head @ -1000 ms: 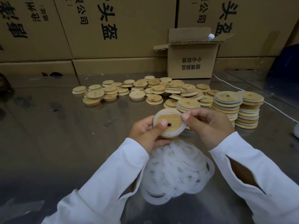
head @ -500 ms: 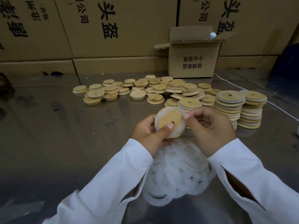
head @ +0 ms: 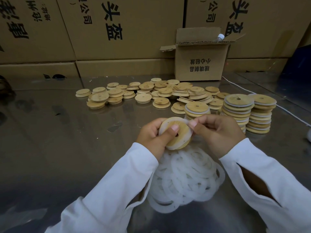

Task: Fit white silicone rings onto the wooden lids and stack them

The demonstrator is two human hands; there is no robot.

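Left hand (head: 154, 135) grips the wooden lid (head: 180, 132) from the left: thumb lies across the face, tip just beside the centre hole, other fingers curled behind. Right hand (head: 217, 132) is closed in a pinch, thumb and forefinger on the white silicone ring (head: 162, 130) at the lid's upper right edge. The lid is held up off the counter (head: 67, 140), above the heap of loose rings (head: 185, 179). Change from a second ago: the left thumb was at the rim then and has slid in over the face, the lid has tipped away a little, and the right fingers have shifted along the edge. The ring now shows wide on the left and bottom, while bare wood shows at the lower right, so it looks only partly seated. Judging by that, the fitting step is mid-way and the ring needs working round the rest of the rim before stacking. Finished ringed lids stand in a tall stack (head: 238, 111), a second tall stack (head: 261, 113) touching it, and a short stack (head: 196, 108) just behind the hands. Bare lids (head: 146, 95) lie scattered further back, so many remain.
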